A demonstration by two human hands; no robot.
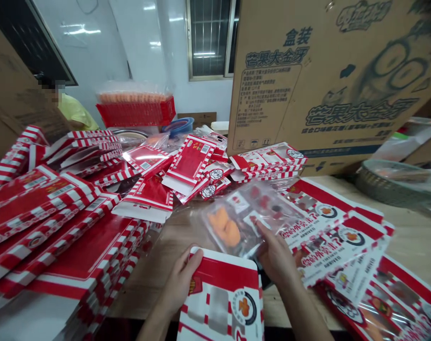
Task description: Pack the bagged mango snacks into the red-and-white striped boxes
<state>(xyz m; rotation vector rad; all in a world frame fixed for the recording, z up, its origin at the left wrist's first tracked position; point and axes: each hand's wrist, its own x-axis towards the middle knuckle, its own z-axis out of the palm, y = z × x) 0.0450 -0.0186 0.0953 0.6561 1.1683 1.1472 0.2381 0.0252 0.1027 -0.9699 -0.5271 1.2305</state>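
Note:
My left hand (184,274) grips a red and white window box (218,296) by its upper left corner, thumb on the front. The box's top end faces away from me. Just beyond it, my right hand (277,255) is closed on a clear plastic tray (249,239), thumb on top. Orange pieces (224,226) sit in the tray's left part, with reddish pieces further right. The tray looks slightly blurred, and my right fingers beneath it are hidden.
Stacked red and white boxes (105,246) fill the left side. More printed boxes (336,255) lie to the right on the wooden table (161,265). A large carton (268,104) stands behind, near a green basket (386,187). A person in a yellow top (76,111) is at far left.

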